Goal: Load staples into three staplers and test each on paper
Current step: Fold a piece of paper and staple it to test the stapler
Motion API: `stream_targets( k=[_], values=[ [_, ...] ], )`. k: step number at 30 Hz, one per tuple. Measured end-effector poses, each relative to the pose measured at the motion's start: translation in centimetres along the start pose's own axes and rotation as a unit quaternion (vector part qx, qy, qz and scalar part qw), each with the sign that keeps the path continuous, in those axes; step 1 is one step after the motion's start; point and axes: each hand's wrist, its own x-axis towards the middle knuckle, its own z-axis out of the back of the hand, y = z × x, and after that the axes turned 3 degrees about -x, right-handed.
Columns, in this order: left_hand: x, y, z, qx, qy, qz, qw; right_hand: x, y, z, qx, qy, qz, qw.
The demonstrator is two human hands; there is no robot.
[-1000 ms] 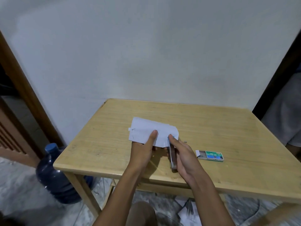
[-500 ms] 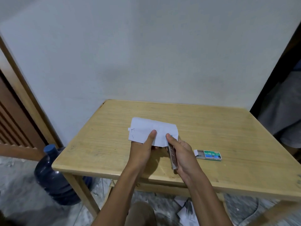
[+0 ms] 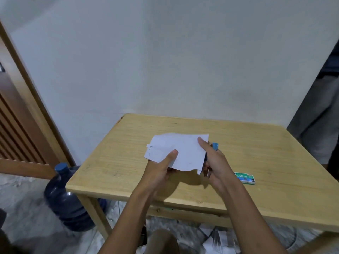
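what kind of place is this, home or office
Probably a room in a home: a plain wooden table by a bare wall, a large blue water jug on the floor, a slatted wooden door.

stapler [image 3: 215,145]: mostly hid behind paper [image 3: 179,149] + right hand [image 3: 217,162] | left hand [image 3: 157,173]: fingers hid under paper | staple box [image 3: 245,178], R of paper: small print unreadable

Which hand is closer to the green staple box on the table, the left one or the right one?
Right. The right hand, holding the stapler, is close to the staple box, on its left. The left hand grips the paper farther left.
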Motion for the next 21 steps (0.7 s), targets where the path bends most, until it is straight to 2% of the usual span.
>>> stream_targets(
  k=[1, 3, 5, 8, 13, 17, 19, 21],
  values=[
    [-0.1, -0.2, 0.1, -0.034, 0.008, 0.016, 0.999, 0.3, 0.3, -0.2, -0.003, 0.004, 0.017, 1.0],
    [-0.1, -0.7, 0.5, -0.094, -0.026, 0.035, 0.995, 0.7, 0.9, -0.6, -0.025, 0.02, 0.053, 0.998],
    [0.3, -1.3, 1.4, -0.067, -0.107, 0.019, 0.992, 0.8, 1.5, -1.4, -0.057, 0.028, 0.085, 0.994],
    [1.4, -2.2, 3.1, -0.028, -0.183, -0.001, 0.983, 1.3, 2.2, -2.3, -0.114, 0.015, 0.127, 0.985],
    [5.7, -3.9, 6.3, 0.046, -0.311, -0.031, 0.949, 1.8, 2.4, -2.2, -0.183, -0.027, 0.117, 0.976],
    [9.6, -4.7, 9.2, 0.196, -0.388, -0.031, 0.9, 1.9, 1.8, -1.6, -0.18, -0.024, 0.076, 0.98],
    [10.3, -4.1, 10.2, 0.353, -0.414, -0.019, 0.838, 2.1, 1.6, -1.0, -0.17, -0.021, 0.054, 0.984],
    [10.1, -2.6, 10.6, 0.478, -0.401, -0.064, 0.778, 2.1, 1.6, -0.3, -0.158, -0.018, 0.033, 0.987]
  ],
)
